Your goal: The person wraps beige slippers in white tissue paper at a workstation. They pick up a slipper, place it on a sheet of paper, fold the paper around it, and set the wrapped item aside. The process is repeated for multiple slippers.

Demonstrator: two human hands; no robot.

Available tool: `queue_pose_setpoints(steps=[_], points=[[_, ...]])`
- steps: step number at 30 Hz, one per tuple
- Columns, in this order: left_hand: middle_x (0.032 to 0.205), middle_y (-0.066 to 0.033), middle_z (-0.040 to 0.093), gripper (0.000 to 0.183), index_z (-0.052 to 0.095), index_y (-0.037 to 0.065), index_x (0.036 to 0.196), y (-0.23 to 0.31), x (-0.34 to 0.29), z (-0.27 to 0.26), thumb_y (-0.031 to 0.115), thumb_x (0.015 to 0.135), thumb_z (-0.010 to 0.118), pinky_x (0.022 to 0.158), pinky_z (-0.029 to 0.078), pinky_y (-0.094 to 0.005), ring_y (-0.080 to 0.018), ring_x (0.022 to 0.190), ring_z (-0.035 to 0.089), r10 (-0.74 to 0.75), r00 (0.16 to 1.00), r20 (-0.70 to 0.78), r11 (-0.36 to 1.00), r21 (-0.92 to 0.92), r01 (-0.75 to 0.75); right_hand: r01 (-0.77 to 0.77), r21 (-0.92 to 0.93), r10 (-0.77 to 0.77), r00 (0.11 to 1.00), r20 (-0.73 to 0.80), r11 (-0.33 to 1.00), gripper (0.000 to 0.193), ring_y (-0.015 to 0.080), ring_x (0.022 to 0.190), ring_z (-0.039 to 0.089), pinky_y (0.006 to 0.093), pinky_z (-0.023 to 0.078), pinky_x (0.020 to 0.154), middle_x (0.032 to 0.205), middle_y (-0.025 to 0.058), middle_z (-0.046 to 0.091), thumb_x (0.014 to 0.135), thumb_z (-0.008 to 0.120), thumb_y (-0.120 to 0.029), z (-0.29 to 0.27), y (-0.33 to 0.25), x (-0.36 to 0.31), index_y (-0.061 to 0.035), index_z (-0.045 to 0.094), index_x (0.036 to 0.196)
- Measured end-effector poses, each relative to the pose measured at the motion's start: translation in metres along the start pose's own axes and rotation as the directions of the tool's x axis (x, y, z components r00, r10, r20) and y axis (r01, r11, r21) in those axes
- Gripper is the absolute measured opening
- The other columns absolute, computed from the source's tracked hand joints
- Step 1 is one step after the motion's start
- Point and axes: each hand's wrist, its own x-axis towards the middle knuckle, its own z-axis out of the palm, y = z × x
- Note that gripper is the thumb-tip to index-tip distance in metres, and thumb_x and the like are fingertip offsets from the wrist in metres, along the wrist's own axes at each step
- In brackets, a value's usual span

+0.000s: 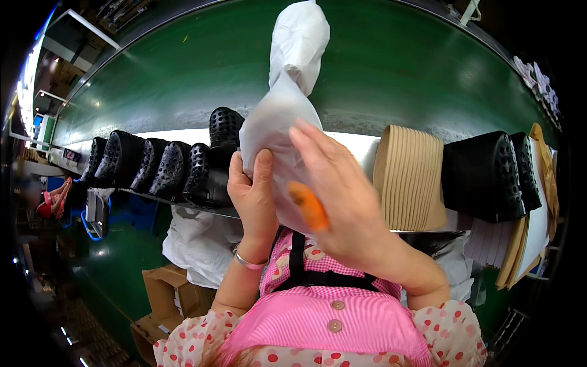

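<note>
In front of my chest, a sheet of thin white wrapping paper (275, 131) hangs between my hands. It narrows to a twist above them and widens again into a rounded white bundle (299, 40) over the green surface; what is inside, if anything, is hidden. My left hand (254, 196) pinches the paper's left edge between thumb and fingers. Against its right side lies my right hand (345, 196), fingers stretched out and slightly blurred. An orange finger cover (309, 207) sits on the right thumb. Just beyond my left hand stands a black perforated shoe (226, 126).
Several black perforated shoes (168, 168) line the ledge at left. At right stand tan corrugated cardboard (411, 177), more black shoes (483, 174) and upright paper sheets (531, 214). Beyond runs a green conveyor belt (416, 73). An open cardboard box (174, 293) is below left.
</note>
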Motion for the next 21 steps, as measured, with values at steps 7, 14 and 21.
queue_pose_setpoints(steps=[7, 14, 21], points=[[0.112, -0.0046, 0.063, 0.030, 0.056, 0.001, 0.119, 0.006, -0.002, 0.008, 0.025, 0.100, 0.055, 0.085, 0.048, -0.0245, -0.0096, 0.097, 0.059, 0.044, 0.999, -0.023, 0.993, -0.113, -0.046, -0.356, 0.243, 0.346, 0.934, 0.087, 0.902, 0.091, 0.0416, 0.128, 0.045, 0.0420, 0.039, 0.105, 0.139, 0.0303, 0.042, 0.080, 0.076, -0.022, 0.027, 0.023, -0.017, 0.0085, 0.021, 0.145], [0.110, -0.0026, 0.064, 0.034, 0.059, 0.001, 0.113, 0.002, -0.007, 0.011, 0.032, 0.103, 0.048, 0.088, 0.046, -0.0238, -0.0084, 0.099, 0.058, -0.112, 0.990, 0.080, 0.978, -0.168, 0.125, -0.640, 0.377, 0.561, 0.768, 0.309, 0.669, 0.094, 0.0315, 0.120, 0.056, 0.0381, 0.043, 0.101, 0.132, 0.0228, 0.053, 0.075, 0.081, -0.029, 0.014, 0.036, -0.037, -0.0015, 0.027, 0.147], [0.060, 0.0018, 0.037, 0.043, 0.049, 0.000, 0.070, -0.031, 0.001, -0.013, 0.027, 0.103, 0.047, 0.049, 0.028, -0.0259, -0.0070, 0.057, 0.032, 0.356, 0.932, 0.062, 0.853, 0.385, -0.352, -0.660, 0.447, 0.601, 0.745, 0.288, 0.604, 0.092, 0.0234, 0.118, 0.056, 0.0344, 0.044, 0.099, 0.129, 0.0178, 0.057, 0.071, 0.085, -0.027, 0.005, 0.042, -0.033, 0.0003, 0.035, 0.144]])
